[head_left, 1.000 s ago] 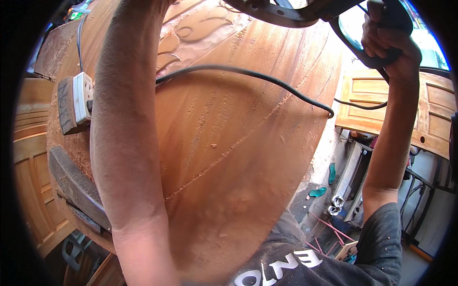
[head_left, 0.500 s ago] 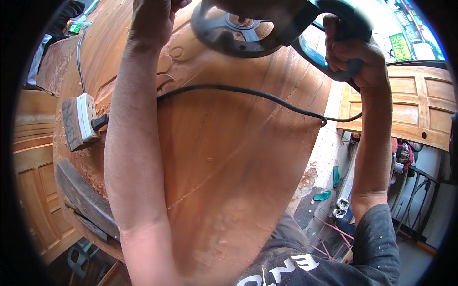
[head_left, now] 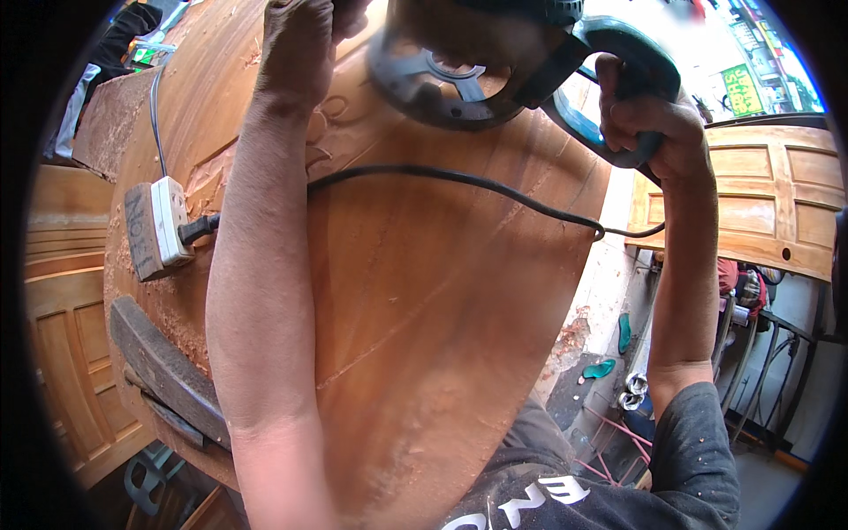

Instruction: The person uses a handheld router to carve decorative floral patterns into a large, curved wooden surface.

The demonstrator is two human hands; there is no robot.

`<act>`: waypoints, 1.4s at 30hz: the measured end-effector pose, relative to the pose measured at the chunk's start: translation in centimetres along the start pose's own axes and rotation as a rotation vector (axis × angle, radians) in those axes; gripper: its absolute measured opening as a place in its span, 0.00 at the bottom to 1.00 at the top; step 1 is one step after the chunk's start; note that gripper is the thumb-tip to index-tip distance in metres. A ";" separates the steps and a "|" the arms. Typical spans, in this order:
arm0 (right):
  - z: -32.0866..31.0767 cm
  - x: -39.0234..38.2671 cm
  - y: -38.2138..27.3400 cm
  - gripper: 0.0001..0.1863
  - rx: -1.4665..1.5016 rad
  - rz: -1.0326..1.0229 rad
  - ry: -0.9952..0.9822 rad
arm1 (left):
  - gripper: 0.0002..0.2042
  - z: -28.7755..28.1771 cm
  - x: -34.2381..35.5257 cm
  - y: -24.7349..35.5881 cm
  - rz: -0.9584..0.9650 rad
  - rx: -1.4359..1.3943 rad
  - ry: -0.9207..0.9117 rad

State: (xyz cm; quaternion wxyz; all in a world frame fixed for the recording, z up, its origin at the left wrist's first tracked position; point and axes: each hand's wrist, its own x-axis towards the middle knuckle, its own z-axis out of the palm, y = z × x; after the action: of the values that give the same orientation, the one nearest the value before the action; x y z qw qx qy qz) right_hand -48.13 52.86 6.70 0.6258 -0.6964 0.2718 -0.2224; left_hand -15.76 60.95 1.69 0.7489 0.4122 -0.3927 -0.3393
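My right hand (head_left: 658, 128) is closed around the looped dark handle of a router (head_left: 455, 110). The router's round, spoked base is above the far part of a large brown wooden board (head_left: 442, 291); the upper edge cuts off its body, and I cannot tell whether the base touches the wood. My left hand (head_left: 305, 44) is at the far side of the board, left of the router. Its visible fingers look curled, but whatever they hold is cut off above. Carved curves (head_left: 331, 110) show beside it. A black cable (head_left: 459, 181) crosses the board under both arms.
A white socket block (head_left: 168, 216) on a wooden piece holds a black plug. Nearby lies a curved dark wood block (head_left: 168, 371). Wooden panel doors (head_left: 760, 190) stand right and left. Green slippers (head_left: 599, 368) and pink metal bars (head_left: 614, 433) are low on the right.
The view has shifted slightly, so the socket block and left arm appear farther right. The router and both hands sit a little lower in the picture. The right hand keeps its grip.
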 end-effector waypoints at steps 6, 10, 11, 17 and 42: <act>-0.5 0.1 0.5 0.18 -0.027 -0.021 -0.015 | 0.14 0.0 0.0 -0.3 -0.025 0.003 0.002; -0.3 0.1 0.6 0.17 -0.031 -0.006 -0.020 | 0.13 -0.2 0.0 -0.2 -0.023 0.023 0.022; -0.4 0.2 0.7 0.17 -0.038 -0.007 -0.016 | 0.13 -0.2 0.1 -0.2 -0.029 0.015 0.010; -0.3 0.2 0.7 0.17 -0.009 0.003 -0.011 | 0.12 -0.1 -0.1 -0.2 -0.044 0.027 0.039; 0.0 0.2 1.0 0.18 0.018 0.019 -0.012 | 0.31 -2.0 -1.2 -1.5 -0.084 0.129 0.172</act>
State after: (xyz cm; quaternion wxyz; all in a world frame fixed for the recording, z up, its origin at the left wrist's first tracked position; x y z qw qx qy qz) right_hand -48.05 52.64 5.69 0.6359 -0.6893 0.2728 -0.2148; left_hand -14.82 62.03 -0.70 0.7370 0.5030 -0.3303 -0.3077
